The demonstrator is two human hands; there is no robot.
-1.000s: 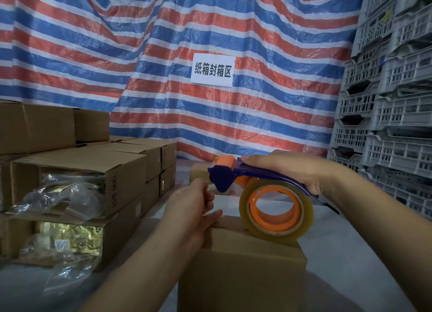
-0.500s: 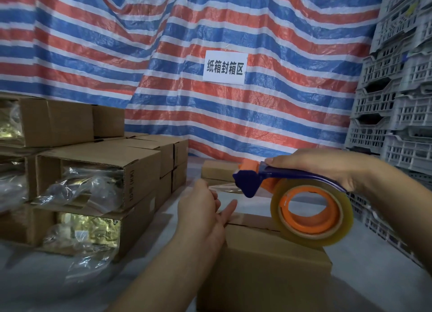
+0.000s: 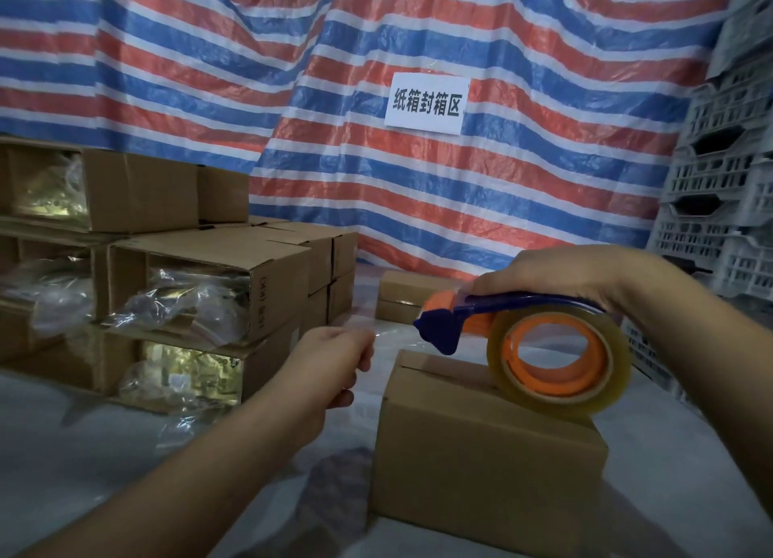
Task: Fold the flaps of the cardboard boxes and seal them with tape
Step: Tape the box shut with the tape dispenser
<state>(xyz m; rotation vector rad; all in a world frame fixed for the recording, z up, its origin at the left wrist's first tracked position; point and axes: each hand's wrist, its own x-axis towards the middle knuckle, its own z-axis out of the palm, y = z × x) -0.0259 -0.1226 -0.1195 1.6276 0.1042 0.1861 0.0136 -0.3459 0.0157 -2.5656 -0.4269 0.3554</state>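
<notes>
My right hand [image 3: 556, 281] is wrapped around the handle of the tape roller [image 3: 523, 348]. It sits in the middle right of the frame, and its big roll of clear tape rests on the top of the box [image 3: 485, 444] in the lower middle. The top flaps of this box are folded down, and I can see the thin crack between them at the far end. No tape lies on that crack yet, as far as I can tell.

My left hand [image 3: 334, 361] is in the middle of the frame, just to the left of the box and not touching it. Its fingers are curled and seem to pinch the loose end of the tape [image 3: 389, 331], a shiny clear strip that runs from the blue nose of the roller. The strip is hard to see, so I am not fully sure of the pinch.

More boxes [image 3: 200, 290] are piled at the left of the frame, some open with plastic bags inside.

Here is what could go wrong, I think. The loose strip hangs in the air, so it could twist and stick to itself or to my fingers. If I put it down crooked, it could miss the crack and the flaps would pop up. The box looks light, so a hard pull could drag it sideways.
</notes>
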